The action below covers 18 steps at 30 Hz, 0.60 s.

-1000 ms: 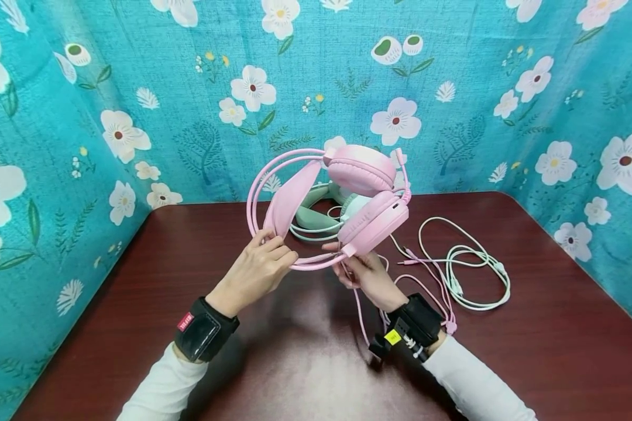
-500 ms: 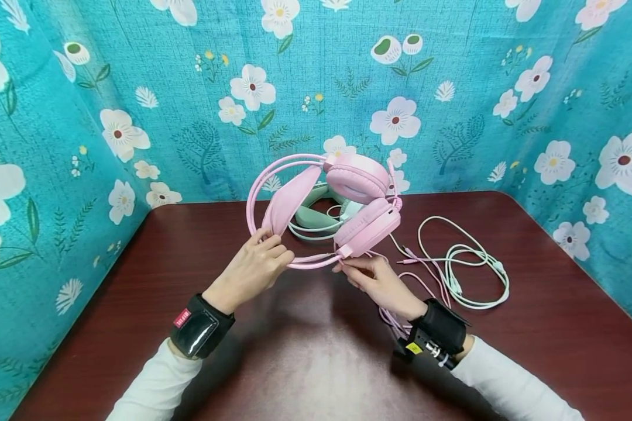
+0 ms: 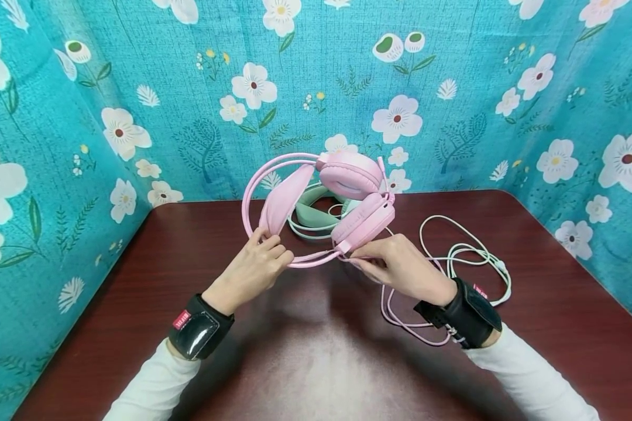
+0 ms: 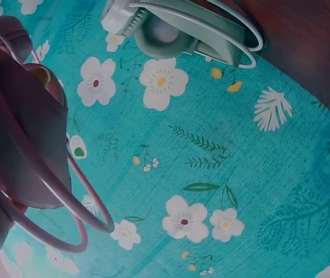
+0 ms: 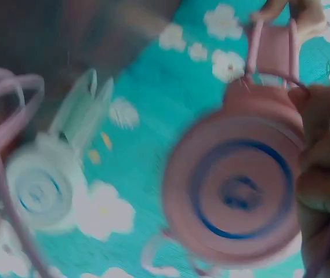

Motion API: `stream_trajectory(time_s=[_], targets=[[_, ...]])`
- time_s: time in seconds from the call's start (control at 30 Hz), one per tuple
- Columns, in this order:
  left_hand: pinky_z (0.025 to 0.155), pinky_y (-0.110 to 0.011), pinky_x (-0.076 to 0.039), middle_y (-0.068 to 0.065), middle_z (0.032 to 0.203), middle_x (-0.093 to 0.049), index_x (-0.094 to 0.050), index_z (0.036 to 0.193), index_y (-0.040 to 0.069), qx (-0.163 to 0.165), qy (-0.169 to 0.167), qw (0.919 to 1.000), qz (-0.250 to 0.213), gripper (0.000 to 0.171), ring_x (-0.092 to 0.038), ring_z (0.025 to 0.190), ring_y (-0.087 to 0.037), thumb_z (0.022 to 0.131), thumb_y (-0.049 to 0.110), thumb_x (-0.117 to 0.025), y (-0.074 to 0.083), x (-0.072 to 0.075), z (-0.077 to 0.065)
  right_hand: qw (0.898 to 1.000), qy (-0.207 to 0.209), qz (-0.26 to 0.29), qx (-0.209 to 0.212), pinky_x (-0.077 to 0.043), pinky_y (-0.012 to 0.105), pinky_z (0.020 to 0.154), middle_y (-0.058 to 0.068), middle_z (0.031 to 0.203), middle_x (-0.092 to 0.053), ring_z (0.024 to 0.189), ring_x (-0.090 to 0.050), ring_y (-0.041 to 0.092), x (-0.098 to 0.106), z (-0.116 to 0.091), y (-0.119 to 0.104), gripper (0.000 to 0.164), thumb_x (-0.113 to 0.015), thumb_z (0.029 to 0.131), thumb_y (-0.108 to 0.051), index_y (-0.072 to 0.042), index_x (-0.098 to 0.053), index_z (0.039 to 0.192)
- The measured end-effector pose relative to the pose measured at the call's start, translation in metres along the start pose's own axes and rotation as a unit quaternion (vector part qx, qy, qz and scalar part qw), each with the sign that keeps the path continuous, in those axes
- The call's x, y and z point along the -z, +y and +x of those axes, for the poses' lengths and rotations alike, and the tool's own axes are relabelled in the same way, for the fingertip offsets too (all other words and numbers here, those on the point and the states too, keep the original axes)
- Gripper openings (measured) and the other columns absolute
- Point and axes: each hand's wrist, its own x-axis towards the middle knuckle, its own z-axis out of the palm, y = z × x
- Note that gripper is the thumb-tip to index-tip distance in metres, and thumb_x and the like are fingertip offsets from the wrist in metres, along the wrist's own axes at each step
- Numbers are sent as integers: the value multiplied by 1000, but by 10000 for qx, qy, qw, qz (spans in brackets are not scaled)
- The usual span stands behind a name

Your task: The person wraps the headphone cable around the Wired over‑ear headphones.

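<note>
A pink headset (image 3: pixel 355 225) with a boom microphone (image 3: pixel 382 169) is held up on its side above the table. My left hand (image 3: pixel 254 266) grips its padded headband (image 3: pixel 284 202) and twin hoops from the left. At the lower ear cup my right hand (image 3: pixel 402 266) pinches the headset's pink cable (image 3: pixel 421 337), close to where the hoop meets the cup. The right wrist view is blurred; it shows the round outer face of a pink ear cup (image 5: pixel 234 185) beside the fingers (image 5: pixel 321 145), with the cable across the hoops.
Behind the pink headset a pale green headset (image 3: pixel 315 216) lies on the dark red table (image 3: pixel 200 240), partly covered. Its coiled mint cable (image 3: pixel 500 266) spreads to the right. A blue flowered curtain (image 3: pixel 316 70) borders the table at the back and both sides.
My right hand has moved from under the lower ear cup to its right side, drawing the pink cable along. The pink headset has shifted slightly left; my left hand keeps its grip.
</note>
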Motion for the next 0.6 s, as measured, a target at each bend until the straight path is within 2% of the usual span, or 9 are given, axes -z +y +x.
stream_trajectory(time_s=[0.1, 0.2, 0.3, 0.43, 0.53, 0.6], targets=[[82, -39, -44, -4, 61, -59, -55, 74, 6, -32, -46, 10000, 71, 35, -54, 71, -19, 65, -1, -88, 3, -1, 0, 9972, 250, -514, 482, -53, 24, 63, 2, 77, -71, 67, -62, 7, 5, 5, -4, 19, -75, 80, 8, -2, -75, 97], [84, -39, -45, -3, 63, -60, -56, 75, 7, -131, -65, 9999, 53, 35, -54, 72, -18, 65, -1, -89, 5, -1, -1, 9955, 264, -599, 688, -58, 32, 70, 8, 88, -76, 77, -70, 15, 11, 13, -5, 25, -74, 79, 12, 1, -75, 102], [86, -39, -46, -2, 63, -60, -55, 75, 7, -224, -42, 9997, 10, 36, -53, 73, -17, 65, -3, -88, 7, -1, -2, 9980, 198, -413, 447, -58, 32, 69, 8, 88, -77, 76, -70, 15, 20, 19, -3, 21, -76, 78, 10, 0, -77, 97], [88, -40, -45, -2, 64, -58, -55, 75, 8, -320, -49, 9995, -54, 35, -52, 74, -18, 66, -3, -86, 9, -1, -2, 9997, 247, -50, -48, -48, 21, 60, 3, 78, -75, 63, -57, 6, 32, 23, 3, 14, -80, 77, 5, -4, -77, 88], [89, -40, -46, -2, 64, -59, -56, 77, 8, -406, -81, 9991, -117, 34, -52, 74, -17, 67, -1, -87, 10, 0, -2, 9994, 272, 155, -170, -38, 16, 56, 2, 75, -74, 61, -46, 0, 39, 25, 9, 12, -81, 77, 3, -5, -78, 85], [90, -40, -46, -1, 65, -59, -55, 78, 7, -435, -65, 9989, -163, 31, -52, 74, -17, 71, -3, -84, 10, 0, -3, 9990, 292, 265, -232, -36, 15, 56, 3, 76, -75, 61, -45, -1, 44, 26, 14, 12, -80, 78, 4, -5, -79, 86]])
